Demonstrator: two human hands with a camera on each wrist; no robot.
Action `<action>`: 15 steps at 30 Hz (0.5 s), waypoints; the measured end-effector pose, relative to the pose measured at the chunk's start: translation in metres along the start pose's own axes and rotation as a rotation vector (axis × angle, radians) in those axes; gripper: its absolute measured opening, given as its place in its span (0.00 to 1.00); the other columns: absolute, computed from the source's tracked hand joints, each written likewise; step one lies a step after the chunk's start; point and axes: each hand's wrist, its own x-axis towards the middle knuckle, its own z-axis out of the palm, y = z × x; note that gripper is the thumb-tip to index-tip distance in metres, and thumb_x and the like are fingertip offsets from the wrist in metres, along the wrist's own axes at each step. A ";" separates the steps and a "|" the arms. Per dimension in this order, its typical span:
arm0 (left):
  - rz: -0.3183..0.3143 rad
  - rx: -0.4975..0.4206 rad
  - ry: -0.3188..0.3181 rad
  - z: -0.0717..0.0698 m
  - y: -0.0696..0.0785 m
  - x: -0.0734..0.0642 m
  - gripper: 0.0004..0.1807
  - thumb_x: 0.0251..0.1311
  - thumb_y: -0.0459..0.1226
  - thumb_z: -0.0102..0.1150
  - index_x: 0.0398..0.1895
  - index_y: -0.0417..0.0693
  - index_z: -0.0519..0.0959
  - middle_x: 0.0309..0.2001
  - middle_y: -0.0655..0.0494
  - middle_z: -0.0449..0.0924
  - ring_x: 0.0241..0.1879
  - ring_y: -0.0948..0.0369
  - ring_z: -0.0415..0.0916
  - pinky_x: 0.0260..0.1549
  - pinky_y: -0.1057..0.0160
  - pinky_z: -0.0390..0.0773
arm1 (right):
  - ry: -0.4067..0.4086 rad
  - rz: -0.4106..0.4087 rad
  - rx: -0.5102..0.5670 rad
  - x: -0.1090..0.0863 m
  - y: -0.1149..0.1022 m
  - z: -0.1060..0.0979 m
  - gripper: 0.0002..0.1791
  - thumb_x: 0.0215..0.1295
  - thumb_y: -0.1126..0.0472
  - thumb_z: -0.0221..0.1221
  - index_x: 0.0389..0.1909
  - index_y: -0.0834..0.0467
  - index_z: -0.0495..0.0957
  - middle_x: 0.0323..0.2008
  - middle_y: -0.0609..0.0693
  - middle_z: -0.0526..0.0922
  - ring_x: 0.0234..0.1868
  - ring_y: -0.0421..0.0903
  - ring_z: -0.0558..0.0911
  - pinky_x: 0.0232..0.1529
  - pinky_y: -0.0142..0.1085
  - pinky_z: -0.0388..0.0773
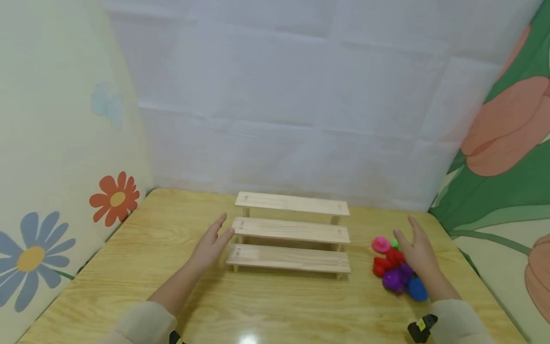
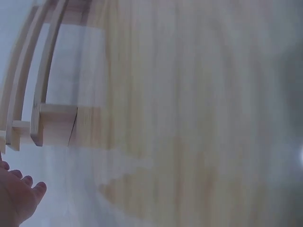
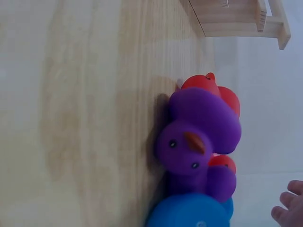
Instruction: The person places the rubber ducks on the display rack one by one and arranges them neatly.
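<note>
A three-tier wooden step rack point(image 1: 288, 258) stands mid-table. Beside its left end, my left hand point(image 1: 210, 244) is raised with extended fingers and holds nothing; the left wrist view catches that hand point(image 2: 21, 191) near the rack's end. On the right, my right hand point(image 1: 421, 253) hovers over a cluster of rubber toys, fingers extended, gripping nothing. The cluster has a purple rubber duck point(image 3: 184, 146), red toys point(image 1: 381, 265), a pink toy point(image 1: 380, 244), a green toy point(image 1: 395, 244) partly behind the hand and a blue toy point(image 1: 417, 289) nearest the wrist.
The wood-grain table point(image 1: 266, 306) carries the rack and toys. A white sheet point(image 1: 279, 95) hangs behind the table. Panels printed with flowers flank it: a left panel point(image 1: 51, 157) and a right panel point(image 1: 507, 191).
</note>
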 end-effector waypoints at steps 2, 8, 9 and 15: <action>-0.002 -0.015 -0.006 0.003 -0.002 -0.003 0.40 0.75 0.53 0.39 0.78 0.38 0.43 0.78 0.39 0.39 0.76 0.38 0.39 0.72 0.39 0.45 | 0.001 0.019 0.015 -0.005 0.004 -0.002 0.43 0.76 0.41 0.40 0.77 0.65 0.37 0.74 0.74 0.44 0.72 0.74 0.48 0.68 0.67 0.48; -0.051 -0.075 -0.004 0.009 -0.005 -0.008 0.42 0.73 0.55 0.44 0.78 0.39 0.44 0.78 0.38 0.42 0.76 0.40 0.41 0.73 0.42 0.46 | 0.006 0.073 0.061 -0.018 0.017 -0.006 0.43 0.76 0.40 0.39 0.77 0.64 0.37 0.74 0.73 0.43 0.72 0.75 0.47 0.67 0.68 0.48; -0.060 -0.083 -0.005 0.009 -0.005 -0.009 0.42 0.73 0.54 0.44 0.78 0.39 0.45 0.78 0.37 0.43 0.76 0.40 0.42 0.73 0.42 0.47 | 0.004 0.082 0.071 -0.020 0.018 -0.007 0.43 0.76 0.40 0.39 0.77 0.64 0.37 0.75 0.73 0.42 0.72 0.75 0.47 0.67 0.68 0.49; -0.080 -0.113 0.010 0.016 -0.013 -0.017 0.35 0.75 0.44 0.45 0.76 0.34 0.48 0.75 0.33 0.50 0.74 0.39 0.51 0.70 0.42 0.55 | 0.024 0.115 0.117 -0.029 0.028 -0.008 0.41 0.76 0.42 0.41 0.76 0.67 0.43 0.74 0.73 0.46 0.72 0.73 0.49 0.68 0.66 0.53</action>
